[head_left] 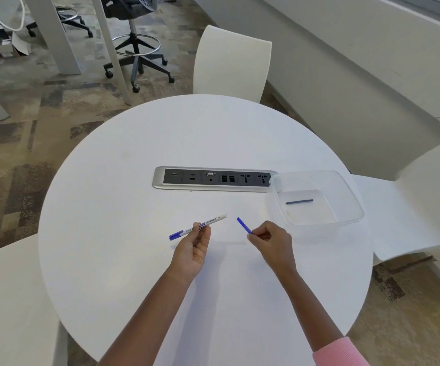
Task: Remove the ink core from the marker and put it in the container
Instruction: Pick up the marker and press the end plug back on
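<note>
My left hand (194,249) grips a white whiteboard marker (213,221) with a blue cap at its lower left end; its open back end points up and right. My right hand (270,241) pinches one end of a short blue ink core (243,225), which sticks up and left, fully clear of the marker. Both are held just above the round white table (134,207). A clear plastic container (345,192) stands at the right of the table, with one dark ink core (299,202) lying flat inside it.
A grey socket panel (213,178) is set into the table's middle, touching the container's left corner. White chairs stand behind (232,62), at the right (424,196) and at the lower left (10,299). A black office stool (137,54) stands on the carpet beyond.
</note>
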{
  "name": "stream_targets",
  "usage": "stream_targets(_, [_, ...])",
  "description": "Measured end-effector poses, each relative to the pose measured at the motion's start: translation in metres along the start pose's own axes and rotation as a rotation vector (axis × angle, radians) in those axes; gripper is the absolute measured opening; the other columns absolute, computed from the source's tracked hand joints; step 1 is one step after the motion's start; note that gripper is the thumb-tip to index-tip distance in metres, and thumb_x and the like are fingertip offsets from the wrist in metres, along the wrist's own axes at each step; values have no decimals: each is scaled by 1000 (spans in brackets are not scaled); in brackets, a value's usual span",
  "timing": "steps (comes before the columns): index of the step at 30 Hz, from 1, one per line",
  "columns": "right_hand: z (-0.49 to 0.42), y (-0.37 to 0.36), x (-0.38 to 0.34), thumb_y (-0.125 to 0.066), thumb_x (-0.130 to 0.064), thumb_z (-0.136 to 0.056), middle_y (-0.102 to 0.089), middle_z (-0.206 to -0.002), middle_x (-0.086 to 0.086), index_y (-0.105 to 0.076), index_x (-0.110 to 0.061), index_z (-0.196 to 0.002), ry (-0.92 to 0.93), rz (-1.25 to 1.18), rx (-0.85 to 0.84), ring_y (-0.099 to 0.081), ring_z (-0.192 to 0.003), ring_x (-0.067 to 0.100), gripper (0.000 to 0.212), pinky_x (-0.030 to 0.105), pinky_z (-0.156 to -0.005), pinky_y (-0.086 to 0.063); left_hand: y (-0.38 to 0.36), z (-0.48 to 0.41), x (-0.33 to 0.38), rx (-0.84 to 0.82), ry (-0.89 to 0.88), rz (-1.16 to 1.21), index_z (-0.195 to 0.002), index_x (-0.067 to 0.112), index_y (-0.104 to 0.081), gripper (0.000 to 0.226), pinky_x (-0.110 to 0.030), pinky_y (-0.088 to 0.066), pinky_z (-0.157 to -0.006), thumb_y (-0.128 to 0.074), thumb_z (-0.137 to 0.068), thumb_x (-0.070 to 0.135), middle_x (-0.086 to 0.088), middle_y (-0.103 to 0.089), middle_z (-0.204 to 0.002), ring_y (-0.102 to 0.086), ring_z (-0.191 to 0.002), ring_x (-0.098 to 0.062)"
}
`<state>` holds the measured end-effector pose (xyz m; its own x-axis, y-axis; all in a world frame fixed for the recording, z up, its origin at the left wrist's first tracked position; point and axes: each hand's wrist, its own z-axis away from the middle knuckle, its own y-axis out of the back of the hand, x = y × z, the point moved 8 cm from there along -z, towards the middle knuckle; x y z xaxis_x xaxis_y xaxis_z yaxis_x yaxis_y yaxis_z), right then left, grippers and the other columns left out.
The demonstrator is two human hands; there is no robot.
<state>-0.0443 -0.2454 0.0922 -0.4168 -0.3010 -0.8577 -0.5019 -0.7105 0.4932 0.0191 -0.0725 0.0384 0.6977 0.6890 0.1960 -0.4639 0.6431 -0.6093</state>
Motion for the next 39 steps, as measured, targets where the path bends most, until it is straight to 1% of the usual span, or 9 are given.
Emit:
stream_targets(2, [3,0,-14,-65,1,-72,-61,-63,0,-62,-5,-71,44,-52,-15,-54,-52,-2,7,6,-49,-40,0,-1,0,2,-4,-2,-78,0,-58,13,-25,-57,-48,-53,-90,4,-9,-67,-50,-67,-45,-15])
stream_targets(4, [5,-1,-22,-66,2,-73,-61,-65,-3,-65,-11,-79,71,-88,-25,-55,-55,-3,15,5,-54,-43,-1,-2,1,0,-4,-6,-79,-1,-57,13,-25,-57,-48,-53,-90,4,-9,-67,-50,-67,-45,-15])
stream_targets(6, [5,-1,-26,-65,2,-74,-62,-68,-4,-68,-15,-83,79,-97,-26,-55,-57,-4,19,5,-57,-44,-1,-3,1,-2,-4,-10,-79,-1,-58,12,-25,-57,-50,-54,-90,5,-9,-68,-51,-67,-46,-15])
stream_targets(11, [4,0,-28,-63,1,-77,-64,-74,-5,-70,-10,-87,76,-77,-9,-56,-58,-9,17,2,-58,-43,-3,-5,2,-8,-17,-34,-80,0,-58,12,-27,-57,-61,-54,-90,4,-8,-68,-51,-67,-46,-15])
stream_targets(12, [4,0,-29,-63,1,-77,-64,-74,-5,-70,-10,-87,76,-76,-9,-56,-58,-9,17,2,-58,-43,-3,-5,2,-10,-19,-42,-80,0,-58,12,-26,-58,-61,-54,-90,4,-8,-68,-51,-67,-46,-15])
stream_targets(16, [3,-1,-31,-62,1,-77,-64,-76,-4,-71,-9,-87,86,-65,-12,-57,-61,-10,17,2,-60,-44,-5,-6,2,-18,-21,-64,-80,0,-58,12,-24,-58,-50,-54,-90,4,-8,-68,-51,-67,-46,-14])
stream_targets(20, [3,-1,-31,-62,1,-78,-64,-77,-3,-71,-8,-88,92,-52,-12,-57,-61,-11,17,2,-60,-44,-6,-6,4,-21,-25,-63,-81,-1,-59,11,-26,-58,-58,-54,-89,4,-9,-68,-52,-67,-47,-14])
stream_targets(29, [5,5,-35,-61,2,-78,-67,-80,2,-70,-9,-87,118,-76,20,-59,-64,-8,16,3,-62,-44,-4,-7,8,-8,-39,-50,-81,-2,-58,11,-25,-57,-48,-55,-89,5,-9,-68,-51,-67,-46,-15])
stream_targets(39, [6,7,-38,-61,2,-78,-67,-81,3,-70,-10,-87,142,-66,13,-59,-65,-7,17,2,-63,-44,-4,-9,6,-18,-49,-79,-80,-1,-59,11,-24,-58,-51,-54,-89,4,-8,-68,-52,-67,-47,-14])
